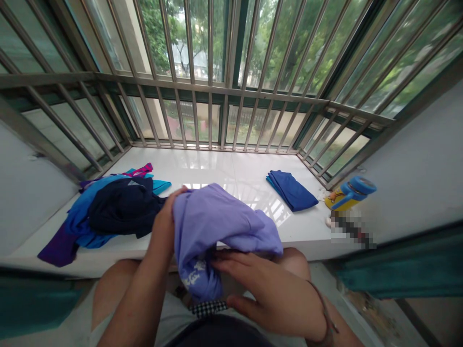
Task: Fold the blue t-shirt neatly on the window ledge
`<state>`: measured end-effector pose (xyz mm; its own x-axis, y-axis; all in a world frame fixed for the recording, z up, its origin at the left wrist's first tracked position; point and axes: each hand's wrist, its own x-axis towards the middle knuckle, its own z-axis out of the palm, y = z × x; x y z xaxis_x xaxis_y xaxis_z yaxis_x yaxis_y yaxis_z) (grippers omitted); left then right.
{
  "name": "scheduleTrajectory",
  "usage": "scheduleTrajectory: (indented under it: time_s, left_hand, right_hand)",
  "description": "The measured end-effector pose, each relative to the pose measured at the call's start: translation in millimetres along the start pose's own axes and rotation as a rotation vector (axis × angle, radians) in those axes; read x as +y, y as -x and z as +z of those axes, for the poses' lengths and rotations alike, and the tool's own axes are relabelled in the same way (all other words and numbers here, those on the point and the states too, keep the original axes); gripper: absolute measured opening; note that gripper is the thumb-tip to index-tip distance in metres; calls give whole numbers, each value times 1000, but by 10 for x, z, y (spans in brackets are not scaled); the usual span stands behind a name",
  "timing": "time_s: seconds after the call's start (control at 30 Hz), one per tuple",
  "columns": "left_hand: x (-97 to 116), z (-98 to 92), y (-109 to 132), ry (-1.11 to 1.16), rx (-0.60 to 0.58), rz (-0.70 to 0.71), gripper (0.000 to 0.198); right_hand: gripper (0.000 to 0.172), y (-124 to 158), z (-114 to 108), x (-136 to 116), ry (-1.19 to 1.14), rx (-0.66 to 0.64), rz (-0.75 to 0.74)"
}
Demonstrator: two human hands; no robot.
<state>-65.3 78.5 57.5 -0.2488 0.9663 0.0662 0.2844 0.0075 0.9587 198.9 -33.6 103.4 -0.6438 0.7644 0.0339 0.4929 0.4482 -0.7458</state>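
A lavender garment [224, 217] with a white print near its lower end is bunched in front of me, over the near edge of the white sill. My left hand [173, 205] grips its upper left side, the fingers partly hidden behind the cloth. Below the garment's raised fold, my right hand [267, 289] is open, with its fingers stretched out and together; the fingertips reach the hanging part of the cloth. Whether they press on it is hard to see. A folded blue cloth item [292, 190] lies farther back on the right.
Left on the white sill [213, 166] is a pile of clothes, with a dark navy garment [123, 207] on top of blue and purple ones. A yellow bottle with a blue lid [349, 193] stands at the right, beside a blurred-out object. Metal bars [224, 89] line the window behind.
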Motion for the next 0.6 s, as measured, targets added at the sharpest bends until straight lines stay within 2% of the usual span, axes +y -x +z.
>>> scheduleTrajectory:
  time_s: [0.1, 0.17, 0.23, 0.27, 0.33, 0.37, 0.5, 0.53, 0.6]
  left_hand:
    - [-199, -555, -328, -366, 279, -46, 66]
    - [-367, -882, -471, -577, 439, -68, 73]
    - [-542, -1090, -556, -718, 557, -61, 69]
    - [-626, -1129, -578, -785, 553, -21, 66]
    - [-794, -1054, -582, -888, 402, 116, 58]
    - [-881, -940, -564, -903, 254, 204, 54]
    - [-1323, -200, -419, -759, -339, 467, 45]
    - [-1459, -27, -390, -757, -430, 484, 48]
    - [-1743, 193, -388, -825, -450, 461, 52]
  right_hand:
    - [62, 149, 71, 536, 143, 60, 185]
    - [55, 279, 93, 907, 177, 97, 310]
    - [53, 390, 76, 1245, 208, 110, 434]
    - [54, 428, 54, 1400, 233, 106, 485]
    - [55, 459, -14, 1695, 322, 108, 559]
    - [55, 453, -57, 1842, 385, 121, 590]
    - [60, 350, -251, 2448, 664, 277, 766]
    - [61, 325, -299, 2599, 712, 322, 821]
    - [63, 294, -387, 2878, 746, 414, 922]
